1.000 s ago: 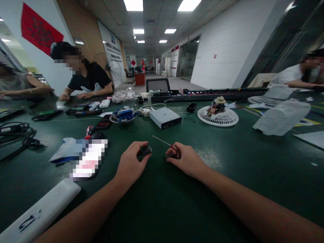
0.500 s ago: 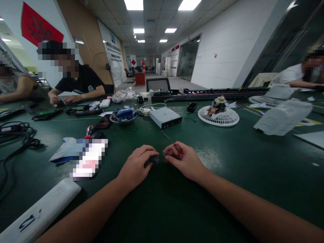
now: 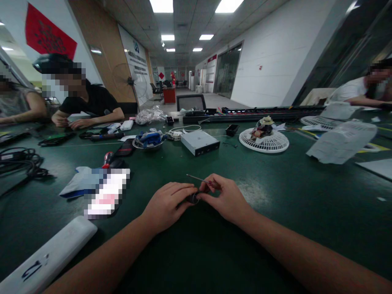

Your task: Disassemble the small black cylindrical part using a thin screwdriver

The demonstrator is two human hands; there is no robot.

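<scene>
Left hand and right hand now pressed together around small dark part, screwdriver swung flatter, pointing left

Lighting: bright overhead, from ceiling light panels far ahead of the fingers. Shadows: soft and dark, beneath the fingers on the green surface. Glare: pale sheen on the surface just right of the fingers. Distortion: strong curving toward the edges. Focus: distant corridor soft and grainy.
</scene>
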